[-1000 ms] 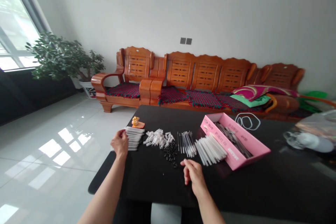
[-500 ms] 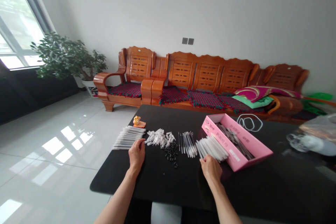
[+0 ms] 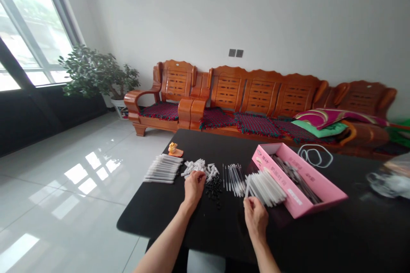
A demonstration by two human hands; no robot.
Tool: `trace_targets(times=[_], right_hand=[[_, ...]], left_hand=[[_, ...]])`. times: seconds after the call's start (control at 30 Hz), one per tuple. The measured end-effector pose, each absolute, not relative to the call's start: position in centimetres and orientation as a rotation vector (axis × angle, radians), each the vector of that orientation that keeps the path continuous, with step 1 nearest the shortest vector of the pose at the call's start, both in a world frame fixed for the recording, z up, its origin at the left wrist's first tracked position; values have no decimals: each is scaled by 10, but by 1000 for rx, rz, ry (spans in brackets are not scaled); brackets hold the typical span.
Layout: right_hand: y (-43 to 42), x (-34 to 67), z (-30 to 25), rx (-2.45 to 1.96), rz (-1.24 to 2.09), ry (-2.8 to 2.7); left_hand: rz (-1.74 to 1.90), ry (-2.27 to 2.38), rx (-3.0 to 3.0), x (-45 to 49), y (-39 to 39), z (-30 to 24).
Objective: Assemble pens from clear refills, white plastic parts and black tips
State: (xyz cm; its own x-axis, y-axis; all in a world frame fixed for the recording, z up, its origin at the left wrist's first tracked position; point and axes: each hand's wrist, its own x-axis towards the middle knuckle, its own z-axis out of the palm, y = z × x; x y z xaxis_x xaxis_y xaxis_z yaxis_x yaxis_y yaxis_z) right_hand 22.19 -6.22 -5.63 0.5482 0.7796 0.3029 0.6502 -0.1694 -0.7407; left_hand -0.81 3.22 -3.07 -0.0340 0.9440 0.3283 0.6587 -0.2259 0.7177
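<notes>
My right hand (image 3: 256,215) is closed on one end of a translucent white pen barrel (image 3: 247,186), which points up and away from me. Beside it lies a row of similar barrels (image 3: 266,188) against the pink box. My left hand (image 3: 194,188) has its fingers pinched together at the near edge of a pile of white pen caps (image 3: 212,172), and what they hold, if anything, is hidden. Small black plugs (image 3: 214,188) are scattered just right of that hand. Thin pen refills (image 3: 236,179) lie between the plugs and the barrels.
Finished-looking white pens (image 3: 163,169) lie in a row at the table's left edge, near a small orange figurine (image 3: 174,150). An open pink box (image 3: 307,181) with dark sticks inside stands right. White loops (image 3: 315,156) lie behind it on the black table (image 3: 224,239).
My left hand has moved right, from beside the row of pens to the caps and plugs. My right hand has drawn slightly back, with a barrel now upright in its fingers. The view has turned slightly left.
</notes>
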Motion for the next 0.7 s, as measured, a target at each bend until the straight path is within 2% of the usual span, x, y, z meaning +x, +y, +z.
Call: trace_targets(times=[0.17, 0.37, 0.7], right_hand=[[-67, 219, -55, -1872, 201, -1165], [-67, 219, -56, -1842, 187, -1164], [-67, 217, -54, -1826, 198, -1137]], left_hand=[[825, 1659, 2034, 51, 45, -16], [542, 1744, 2093, 77, 63, -11], [419, 1818, 2089, 92, 64, -8]])
